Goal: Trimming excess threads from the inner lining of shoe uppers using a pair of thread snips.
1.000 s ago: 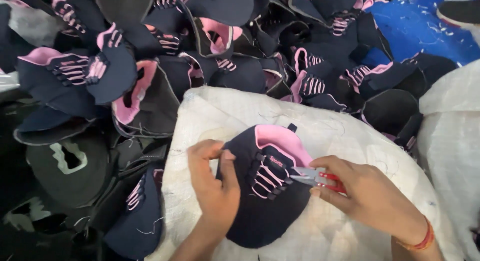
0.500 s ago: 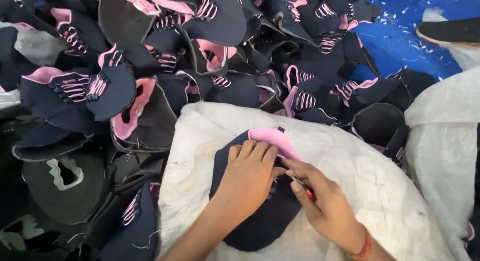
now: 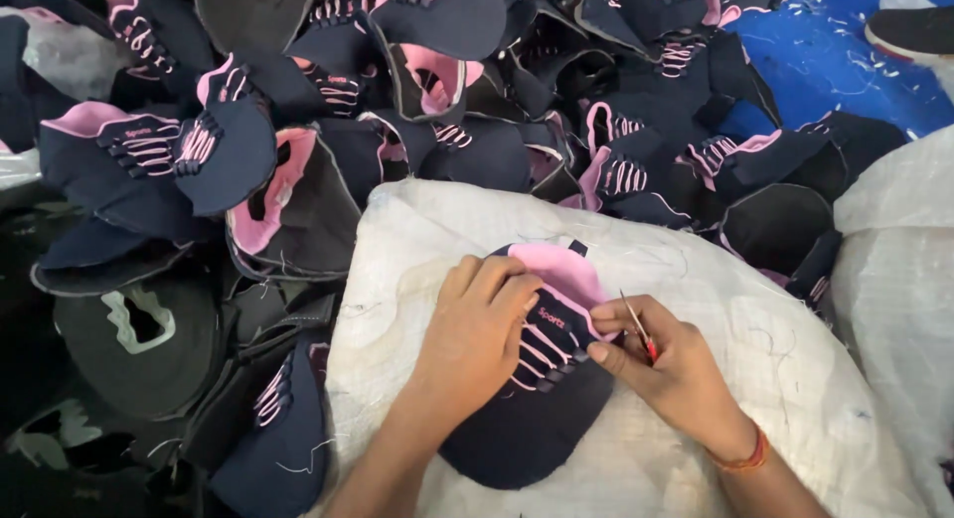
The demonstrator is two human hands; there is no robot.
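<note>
A navy shoe upper (image 3: 542, 419) with a pink lining and pink laces lies on a white woven sack (image 3: 696, 280) in front of me. My left hand (image 3: 477, 329) presses flat on its left side, fingers reaching the pink collar. My right hand (image 3: 666, 364) pinches the upper's right edge and holds a small red-handled thread snipper (image 3: 636, 329), its thin blades pointing up and left just above the laces.
A big heap of several matching navy-and-pink uppers (image 3: 397, 101) fills the far and left side. A blue sheet (image 3: 835, 61) and a dark shoe (image 3: 914, 31) lie at top right. Another white sack (image 3: 894, 240) bulges on the right.
My left hand slid off the middle of the upper to its left side, uncovering the laces. My right hand has turned the snipper so its blades point up.
</note>
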